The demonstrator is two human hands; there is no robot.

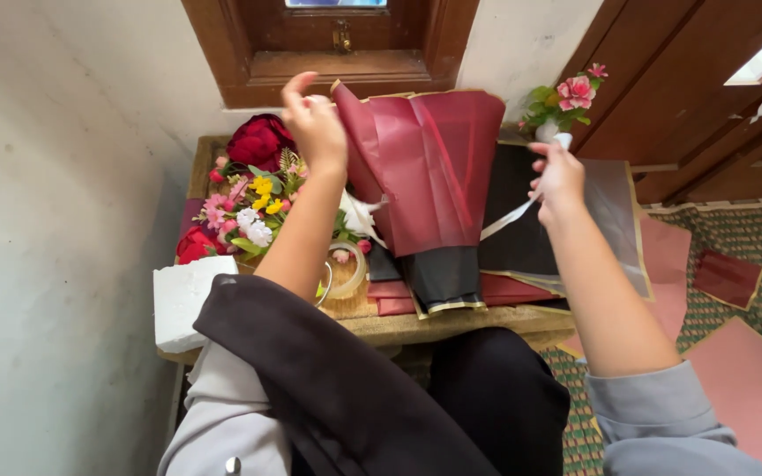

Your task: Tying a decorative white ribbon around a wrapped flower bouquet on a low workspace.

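below a wooden window frame, the small desk carries loose artificial flowers (no vase). the red paper wrap stands upright, cone widening upward. left hand pinches its top edge; right hand, just beside it, pinches a white ribbon.
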